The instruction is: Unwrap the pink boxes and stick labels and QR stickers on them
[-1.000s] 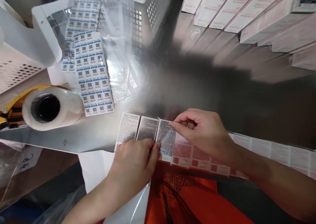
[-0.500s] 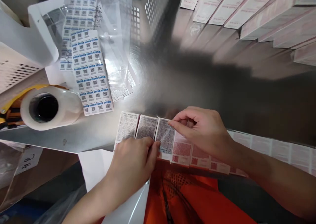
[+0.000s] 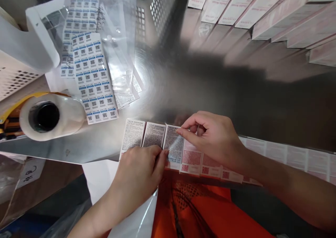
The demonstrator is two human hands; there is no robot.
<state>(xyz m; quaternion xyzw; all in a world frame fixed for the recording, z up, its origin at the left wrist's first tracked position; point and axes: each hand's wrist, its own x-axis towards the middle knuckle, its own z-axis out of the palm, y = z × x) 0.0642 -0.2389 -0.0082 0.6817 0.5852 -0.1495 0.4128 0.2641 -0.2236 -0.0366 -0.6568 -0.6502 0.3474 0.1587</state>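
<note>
Item: text label (image 3: 173,145) on the third box (image 3: 172,162) of my near-edge row, my left hand (image 3: 139,171) pinching its lower corner, my right hand (image 3: 210,136) pinching its top; risk: uneven pressing could leave it skewed or creased.

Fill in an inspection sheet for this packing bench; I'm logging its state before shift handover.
Surface: shiny metal table, glare at centre.
Job's things: row of small boxes along the near edge; printed label on the third box.
Clutter: QR sticker sheets, clear bags, tape roll, white baskets, long pink cartons.
Hands: left hand and right hand both pinch the label's edges.
Cables: nothing seen.
Surroundings: orange crate below the edge.
</note>
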